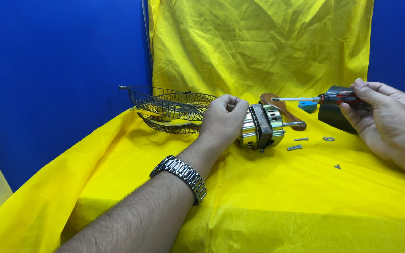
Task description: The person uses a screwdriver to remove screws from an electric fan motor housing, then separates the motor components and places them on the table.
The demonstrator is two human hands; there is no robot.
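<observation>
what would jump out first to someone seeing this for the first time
The bright yellow cloth draped over the table and up the blue backdrop hits first. At centre, the left hand grips a shiny metal motor, while the right hand holds a red-handled screwdriver pointing toward it. A dark wire fan guard lies behind the left hand.

Your left hand (pixel 223 117) grips the silver motor (pixel 261 127) on the yellow-draped tabletop (pixel 277 197). Your right hand (pixel 380 112) holds a red-handled screwdriver (pixel 322 99) level, its tip pointing left above the motor. Loose screws (pixel 297 143) lie just beside the motor, and a wire fan guard (pixel 172 107) rests behind your left hand.
</observation>
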